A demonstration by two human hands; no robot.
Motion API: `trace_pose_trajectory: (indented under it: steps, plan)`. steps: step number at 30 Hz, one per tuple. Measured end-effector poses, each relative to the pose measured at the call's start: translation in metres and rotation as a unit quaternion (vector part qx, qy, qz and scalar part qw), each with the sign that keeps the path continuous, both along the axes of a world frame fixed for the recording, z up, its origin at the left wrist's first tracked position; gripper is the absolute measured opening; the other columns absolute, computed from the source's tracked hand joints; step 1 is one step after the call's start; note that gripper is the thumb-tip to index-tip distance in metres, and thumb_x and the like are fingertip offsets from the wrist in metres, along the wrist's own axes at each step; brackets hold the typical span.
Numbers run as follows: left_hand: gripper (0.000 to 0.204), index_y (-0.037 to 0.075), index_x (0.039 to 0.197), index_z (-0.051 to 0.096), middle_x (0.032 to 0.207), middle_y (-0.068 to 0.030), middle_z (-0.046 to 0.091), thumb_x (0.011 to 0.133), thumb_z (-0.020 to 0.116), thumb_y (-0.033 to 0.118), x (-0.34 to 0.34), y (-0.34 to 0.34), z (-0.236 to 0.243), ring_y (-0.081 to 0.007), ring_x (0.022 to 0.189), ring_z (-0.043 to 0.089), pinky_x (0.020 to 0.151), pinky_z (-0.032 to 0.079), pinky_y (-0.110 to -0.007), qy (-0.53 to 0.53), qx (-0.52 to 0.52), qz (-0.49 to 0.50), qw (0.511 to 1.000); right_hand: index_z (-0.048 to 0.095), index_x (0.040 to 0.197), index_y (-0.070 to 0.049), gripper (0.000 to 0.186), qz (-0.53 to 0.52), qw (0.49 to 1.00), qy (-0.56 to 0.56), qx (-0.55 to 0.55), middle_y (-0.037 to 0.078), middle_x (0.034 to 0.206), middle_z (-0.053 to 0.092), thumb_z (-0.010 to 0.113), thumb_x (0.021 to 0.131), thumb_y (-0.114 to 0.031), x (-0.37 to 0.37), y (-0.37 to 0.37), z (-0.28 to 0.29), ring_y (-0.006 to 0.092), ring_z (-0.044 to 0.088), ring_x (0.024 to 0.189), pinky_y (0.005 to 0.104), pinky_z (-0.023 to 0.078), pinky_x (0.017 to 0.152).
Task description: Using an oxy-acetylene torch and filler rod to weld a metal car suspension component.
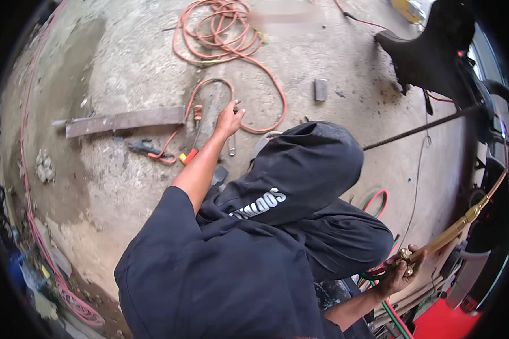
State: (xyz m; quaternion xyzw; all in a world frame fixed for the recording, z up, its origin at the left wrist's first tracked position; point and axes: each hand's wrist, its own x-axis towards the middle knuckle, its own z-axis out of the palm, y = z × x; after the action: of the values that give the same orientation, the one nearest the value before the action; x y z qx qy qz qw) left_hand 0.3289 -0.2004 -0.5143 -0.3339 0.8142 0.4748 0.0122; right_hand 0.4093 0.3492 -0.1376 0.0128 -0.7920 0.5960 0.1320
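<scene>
My left hand (229,118) reaches low over the concrete with fingers curled round something small and dark that I cannot make out. A steel wrench (231,148) shows just below it, and a wooden-coloured fitting (198,112) lies to its left. My right hand (404,265) grips a brass gas torch (447,237) by its valve end, with red and green hoses (377,200) near it. The torch's slim tube points up at the far right, where a small bluish glow (504,134) shows beside a dark metal object (430,42). My knees in dark trousers fill the middle.
An orange cable (277,85) lies coiled ahead. A steel bar (124,120) and a clamp-like tool (144,148) lie left. A small metal block (320,89) sits beyond my knee, a rebar rod (413,127) runs rightward, and pink hose (68,296) runs along the left edge.
</scene>
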Motion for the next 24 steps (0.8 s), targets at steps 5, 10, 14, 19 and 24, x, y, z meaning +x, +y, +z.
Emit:
trace_pose_trajectory:
  steps: [5, 10, 14, 19, 24]
  plan:
    - [0.043, 0.007, 0.135, 0.067, 0.115, -0.0209, 0.075, 0.095, 0.071, 0.025, 0.121, -0.062, -0.013, -0.0388, 0.109, 0.071, 0.096, 0.054, -0.048, -0.062, -0.064, 0.133, 0.987, 0.048, 0.159, -0.012, 0.069, 0.027, 0.999, 0.016, 0.035, 0.02, 0.135, 0.056, 0.078, 0.098, -0.023, -0.03, 0.004, -0.017, 0.0163, 0.061, 0.068, 0.0224, 0.05, 0.047]
    - [0.037, 0.009, 0.128, 0.07, 0.118, -0.0211, 0.074, 0.094, 0.071, 0.023, 0.186, -0.09, -0.024, -0.0389, 0.115, 0.069, 0.101, 0.053, -0.048, -0.128, -0.21, 0.115, 0.963, 0.047, 0.16, -0.012, 0.069, 0.092, 0.993, 0.065, 0.027, 0.022, 0.135, 0.056, 0.077, 0.099, -0.024, -0.06, 0.003, -0.028, 0.0161, 0.06, 0.067, 0.0215, 0.047, 0.044]
    - [0.033, 0.009, 0.12, 0.072, 0.119, -0.0215, 0.074, 0.093, 0.072, 0.026, 0.215, -0.075, -0.03, -0.0398, 0.116, 0.069, 0.103, 0.052, -0.05, -0.194, -0.198, 0.068, 0.958, 0.051, 0.156, -0.012, 0.065, 0.072, 0.994, 0.085, 0.016, 0.023, 0.135, 0.056, 0.077, 0.099, -0.031, -0.075, -0.002, -0.031, 0.0168, 0.06, 0.065, 0.0227, 0.047, 0.044]
    - [0.03, 0.007, 0.112, 0.073, 0.116, -0.0226, 0.075, 0.091, 0.074, 0.027, 0.227, -0.048, -0.022, -0.042, 0.112, 0.07, 0.097, 0.054, -0.052, -0.24, -0.156, -0.033, 0.958, 0.051, 0.156, -0.011, 0.064, 0.052, 0.994, 0.095, 0.032, 0.022, 0.136, 0.058, 0.076, 0.1, -0.027, -0.073, -0.006, -0.023, 0.0172, 0.061, 0.067, 0.0233, 0.049, 0.046]
    - [0.033, 0.006, 0.109, 0.068, 0.108, -0.0198, 0.075, 0.088, 0.082, 0.029, 0.229, -0.017, -0.018, -0.0416, 0.107, 0.071, 0.091, 0.055, -0.052, -0.26, -0.116, -0.124, 0.951, 0.045, 0.16, -0.009, 0.061, 0.032, 0.99, 0.081, 0.112, 0.02, 0.136, 0.058, 0.068, 0.104, -0.012, -0.064, -0.007, -0.001, 0.0128, 0.059, 0.068, 0.0228, 0.048, 0.049]
